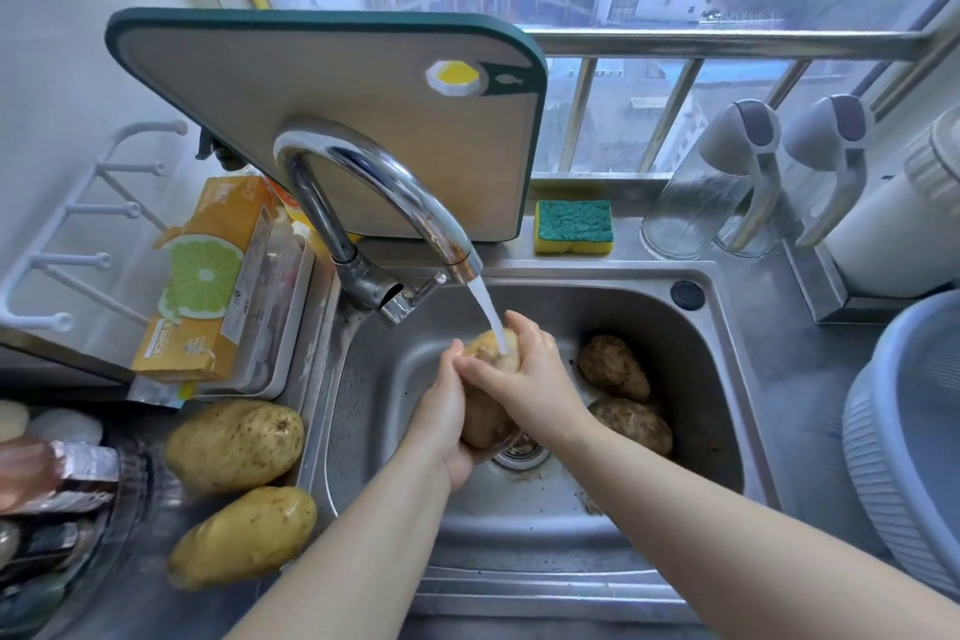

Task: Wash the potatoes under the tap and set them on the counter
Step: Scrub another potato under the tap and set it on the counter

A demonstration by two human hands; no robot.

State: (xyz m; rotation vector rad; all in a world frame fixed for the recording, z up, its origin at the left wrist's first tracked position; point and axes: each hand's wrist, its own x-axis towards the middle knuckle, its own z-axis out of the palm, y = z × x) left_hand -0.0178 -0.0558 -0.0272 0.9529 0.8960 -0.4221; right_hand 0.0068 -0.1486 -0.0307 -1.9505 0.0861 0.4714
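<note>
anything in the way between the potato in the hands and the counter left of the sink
Nothing visible blocks it. The wet brown potato, gripped by the left hand and right hand, only has to clear the steel sink's left rim. Two clean yellow potatoes already lie on the steel counter there, so bare room is tight.

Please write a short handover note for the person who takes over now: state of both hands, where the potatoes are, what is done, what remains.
Hands: left hand and right hand both grip one potato under the running tap, over the sink.
Done, apparently: two clean-looking potatoes lie on the counter, left of the sink.
Left: finish this potato, set it beside them, then wash the two dirty potatoes lying in the sink.
</note>
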